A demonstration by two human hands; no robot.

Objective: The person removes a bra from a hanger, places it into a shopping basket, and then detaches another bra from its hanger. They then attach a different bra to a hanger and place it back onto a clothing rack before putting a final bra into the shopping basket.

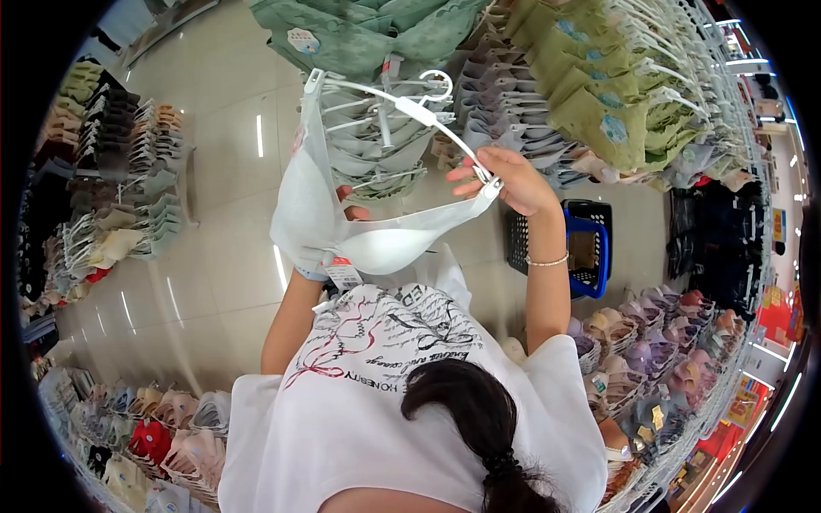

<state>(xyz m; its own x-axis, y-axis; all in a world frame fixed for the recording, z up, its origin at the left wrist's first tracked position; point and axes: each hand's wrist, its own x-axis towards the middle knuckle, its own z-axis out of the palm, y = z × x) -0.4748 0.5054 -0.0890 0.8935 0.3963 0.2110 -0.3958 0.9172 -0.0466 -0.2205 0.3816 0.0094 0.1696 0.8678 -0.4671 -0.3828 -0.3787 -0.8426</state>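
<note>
In front of my chest is a pale grey-green bra (382,248), hung on a white plastic hanger (416,111). A paper price tag (344,272) with a red top dangles from its lower edge. My right hand (517,181) grips the hanger's right end, where the bra's wing is clipped, with some fingers spread. Behind the cups, my left hand (351,205) is mostly hidden. Only its curled fingertips show in the bra's opening, and it supports the bra from behind.
Racks of green bras (599,94) stand ahead, with more lingerie (120,205) at the left and bras (650,342) at the lower right. A black shopping basket (519,244) with a blue handle sits on the tiled floor (227,222) beyond my right arm.
</note>
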